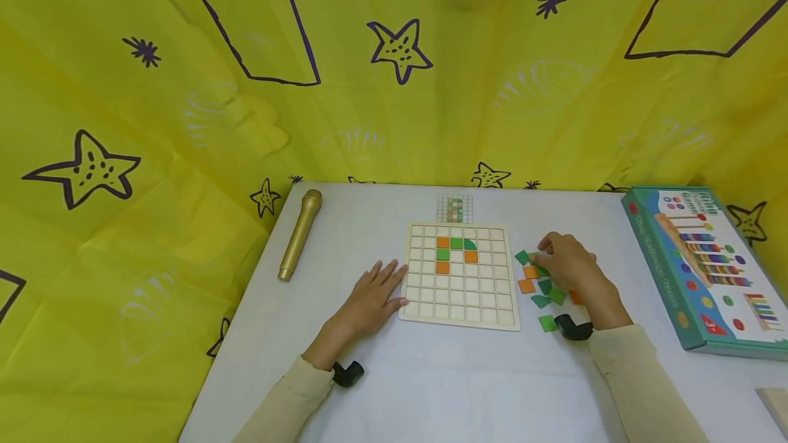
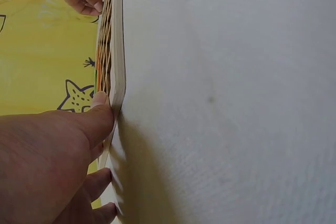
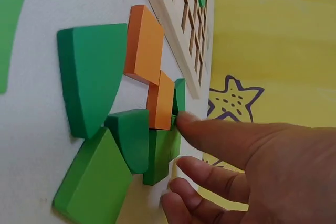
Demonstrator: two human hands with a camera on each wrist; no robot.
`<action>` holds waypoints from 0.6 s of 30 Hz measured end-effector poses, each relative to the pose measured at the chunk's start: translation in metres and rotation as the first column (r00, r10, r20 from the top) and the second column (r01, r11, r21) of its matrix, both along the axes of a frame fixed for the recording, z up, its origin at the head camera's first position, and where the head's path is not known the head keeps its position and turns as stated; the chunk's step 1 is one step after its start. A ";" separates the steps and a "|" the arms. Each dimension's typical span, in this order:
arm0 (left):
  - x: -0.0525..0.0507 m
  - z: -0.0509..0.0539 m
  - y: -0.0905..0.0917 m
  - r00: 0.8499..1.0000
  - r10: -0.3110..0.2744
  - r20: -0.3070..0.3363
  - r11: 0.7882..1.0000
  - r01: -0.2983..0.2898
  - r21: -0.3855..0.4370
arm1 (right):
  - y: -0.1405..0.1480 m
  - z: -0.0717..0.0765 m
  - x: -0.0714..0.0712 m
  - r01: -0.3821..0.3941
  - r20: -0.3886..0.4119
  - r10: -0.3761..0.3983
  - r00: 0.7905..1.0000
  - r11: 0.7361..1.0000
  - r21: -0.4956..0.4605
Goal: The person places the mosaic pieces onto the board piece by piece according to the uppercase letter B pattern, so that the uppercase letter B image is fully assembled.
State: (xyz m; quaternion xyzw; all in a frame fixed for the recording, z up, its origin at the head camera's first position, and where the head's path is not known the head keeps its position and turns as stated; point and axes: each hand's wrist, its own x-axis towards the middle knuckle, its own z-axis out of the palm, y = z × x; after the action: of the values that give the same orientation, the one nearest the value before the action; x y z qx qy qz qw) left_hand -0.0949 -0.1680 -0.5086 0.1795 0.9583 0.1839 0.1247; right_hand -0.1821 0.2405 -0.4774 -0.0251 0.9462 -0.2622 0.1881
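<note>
- L hand point(image 1: 368, 301): fingers spread, touching board point(image 1: 458, 300) edge, lower ctr.
- R hand point(image 1: 568, 264): over loose pcs point(image 1: 557, 295), ctr-right; grip can't tell.
- Box point(image 1: 717, 262): far right.

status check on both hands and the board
Left hand touching board. Right hand at loose tiles. Six tiles set in board. No obstruction seen.
</note>
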 end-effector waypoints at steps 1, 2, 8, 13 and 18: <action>0.000 0.000 0.000 1.000 0.000 0.004 1.000 0.000 -0.005 | 0.001 0.001 0.000 -0.001 0.008 0.001 1.000 1.000 -0.001; 0.000 -0.001 0.001 1.000 -0.001 0.005 1.000 0.001 -0.010 | 0.001 0.001 0.000 0.000 0.016 0.000 1.000 1.000 -0.002; -0.001 -0.001 0.001 1.000 0.001 0.001 1.000 -0.001 -0.026 | 0.004 0.002 -0.003 -0.004 0.022 0.004 1.000 1.000 0.000; -0.001 -0.001 0.001 1.000 0.003 -0.007 1.000 -0.003 -0.025 | 0.004 0.000 -0.005 -0.003 0.006 0.003 1.000 0.999 -0.051; -0.001 -0.002 0.001 1.000 0.005 -0.005 1.000 -0.005 -0.021 | 0.008 -0.006 -0.005 0.020 0.011 -0.019 1.000 0.997 -0.072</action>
State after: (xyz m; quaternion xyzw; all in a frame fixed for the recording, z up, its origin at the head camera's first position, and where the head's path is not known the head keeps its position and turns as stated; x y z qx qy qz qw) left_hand -0.0954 -0.1672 -0.5106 0.1760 0.9610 0.1735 0.1240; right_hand -0.1871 0.2483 -0.4835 -0.0215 0.9353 -0.2982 0.1892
